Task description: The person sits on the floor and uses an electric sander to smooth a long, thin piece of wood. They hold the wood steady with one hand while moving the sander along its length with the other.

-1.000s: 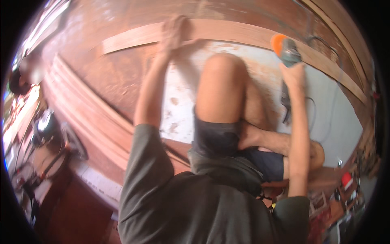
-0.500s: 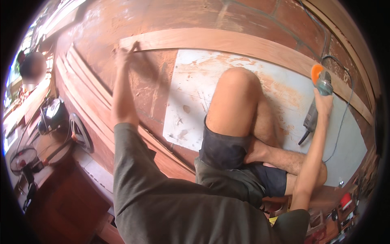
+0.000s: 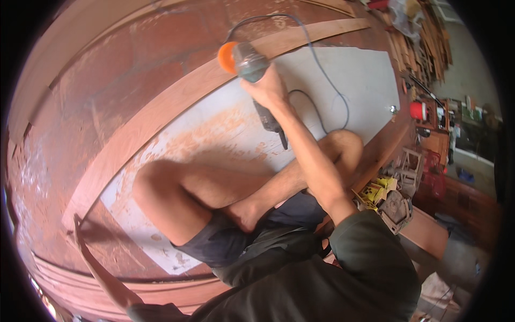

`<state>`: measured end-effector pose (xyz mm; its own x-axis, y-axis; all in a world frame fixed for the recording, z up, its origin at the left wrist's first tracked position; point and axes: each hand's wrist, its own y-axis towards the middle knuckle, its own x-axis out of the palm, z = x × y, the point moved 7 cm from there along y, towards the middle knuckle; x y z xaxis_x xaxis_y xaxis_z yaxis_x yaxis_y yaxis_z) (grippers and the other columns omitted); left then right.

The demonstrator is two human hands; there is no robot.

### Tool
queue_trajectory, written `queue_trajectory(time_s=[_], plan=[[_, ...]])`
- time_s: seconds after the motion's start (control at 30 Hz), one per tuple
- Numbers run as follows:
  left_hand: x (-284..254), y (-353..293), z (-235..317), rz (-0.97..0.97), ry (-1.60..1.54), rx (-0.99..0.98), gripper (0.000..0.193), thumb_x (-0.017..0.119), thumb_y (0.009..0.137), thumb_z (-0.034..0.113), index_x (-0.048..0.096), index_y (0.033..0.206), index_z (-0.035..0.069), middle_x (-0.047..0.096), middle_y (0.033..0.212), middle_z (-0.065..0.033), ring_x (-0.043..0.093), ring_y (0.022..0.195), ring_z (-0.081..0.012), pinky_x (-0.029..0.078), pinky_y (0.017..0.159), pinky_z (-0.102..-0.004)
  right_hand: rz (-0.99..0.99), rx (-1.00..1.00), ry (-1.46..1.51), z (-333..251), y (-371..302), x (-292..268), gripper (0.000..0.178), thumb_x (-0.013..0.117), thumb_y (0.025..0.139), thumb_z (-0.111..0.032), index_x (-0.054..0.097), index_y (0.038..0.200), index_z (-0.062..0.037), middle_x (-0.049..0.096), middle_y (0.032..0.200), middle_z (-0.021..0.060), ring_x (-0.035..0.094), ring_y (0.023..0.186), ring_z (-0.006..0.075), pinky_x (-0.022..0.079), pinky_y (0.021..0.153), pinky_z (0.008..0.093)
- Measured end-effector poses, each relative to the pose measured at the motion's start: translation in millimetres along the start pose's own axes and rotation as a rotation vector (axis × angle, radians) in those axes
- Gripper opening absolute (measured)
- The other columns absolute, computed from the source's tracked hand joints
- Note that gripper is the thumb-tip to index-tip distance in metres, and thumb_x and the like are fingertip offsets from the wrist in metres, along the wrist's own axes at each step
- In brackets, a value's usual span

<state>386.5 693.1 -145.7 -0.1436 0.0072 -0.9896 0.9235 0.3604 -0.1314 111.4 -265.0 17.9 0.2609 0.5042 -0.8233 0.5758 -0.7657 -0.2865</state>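
Note:
My right hand is wrapped round the head end of an angle grinder, a dark tool with an orange disc. The grinder is held over the far edge of a white board, its dark body hanging back toward my legs. A long, pale wooden plank runs across the floor along that board. At the plank's left end my left hand grips the tip; its fingers are small and partly hidden here. The grinder's disc is close to the plank's face, but I cannot tell whether they touch.
Under my bent legs lies the white board, dusted with brown powder. A grey cord loops across it from the grinder. More long planks lie near my left side. Yellow packaging, a red container and stacked timber are at the right.
The view has swung to the right, bringing the clutter and stacked timber there into sight. Both hands stay on the same things, the left at the plank's end and the right on the grinder.

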Motion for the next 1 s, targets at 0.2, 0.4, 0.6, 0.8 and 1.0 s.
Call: queue_trajectory(time_s=[0.2, 0.4, 0.6, 0.8, 1.0], plan=[[-64, -138, 166, 0.210, -0.263, 0.175, 0.077, 0.087, 0.065, 0.071, 0.075, 0.073, -0.004, 0.064, 0.061, -0.0088, 0.058, 0.059, -0.0223, 0.050, 0.060, -0.0403, 0.069, 0.020, 0.007, -6, 1, -36, 0.080, 0.082, 0.071, -0.037, 0.049, 0.130, 0.0062, 0.069, 0.116, 0.0309, 0.069, 0.111, 0.0439, 0.055, 0.097, 0.0474], [-30, -185, 233, 0.033, -0.500, 0.265, 0.067, 0.088, 0.074, 0.061, 0.066, 0.084, -0.001, 0.066, 0.081, -0.0098, 0.055, 0.092, -0.0289, 0.047, 0.087, -0.0411, 0.020, -0.154, 0.174, 10, 17, -43, 0.054, 0.086, 0.068, -0.028, 0.066, 0.111, -0.0014, 0.075, 0.101, 0.0221, 0.074, 0.098, 0.0366, 0.057, 0.086, 0.0446], [-27, -256, 285, 0.172, -0.512, 0.241, 0.099, 0.074, 0.087, 0.065, 0.041, 0.142, -0.011, 0.033, 0.149, -0.0287, 0.030, 0.142, -0.0428, 0.027, 0.119, -0.0543, 0.086, 0.024, -0.202, 56, 68, -54, 0.088, 0.084, 0.068, -0.043, 0.053, 0.132, 0.0088, 0.067, 0.126, 0.0296, 0.065, 0.119, 0.0421, 0.051, 0.104, 0.0468], [-45, -278, 307, 0.185, -0.572, 0.180, 0.091, 0.060, 0.096, 0.067, 0.037, 0.142, -0.009, 0.030, 0.152, -0.0296, 0.027, 0.145, -0.0411, 0.030, 0.118, -0.0512, 0.056, 0.039, -0.247, 78, 91, -48, 0.095, 0.083, 0.071, -0.044, 0.047, 0.138, 0.0128, 0.064, 0.130, 0.0314, 0.064, 0.122, 0.0426, 0.050, 0.106, 0.0462], [-37, -278, 306, 0.162, -0.545, 0.187, 0.092, 0.061, 0.096, 0.066, 0.028, 0.143, -0.006, 0.023, 0.153, -0.0307, 0.025, 0.144, -0.0419, 0.032, 0.117, -0.0531, 0.026, 0.006, -0.273, 42, 42, -12, 0.098, 0.083, 0.073, -0.042, 0.041, 0.138, 0.0175, 0.065, 0.124, 0.0343, 0.067, 0.115, 0.0448, 0.053, 0.103, 0.0453]])
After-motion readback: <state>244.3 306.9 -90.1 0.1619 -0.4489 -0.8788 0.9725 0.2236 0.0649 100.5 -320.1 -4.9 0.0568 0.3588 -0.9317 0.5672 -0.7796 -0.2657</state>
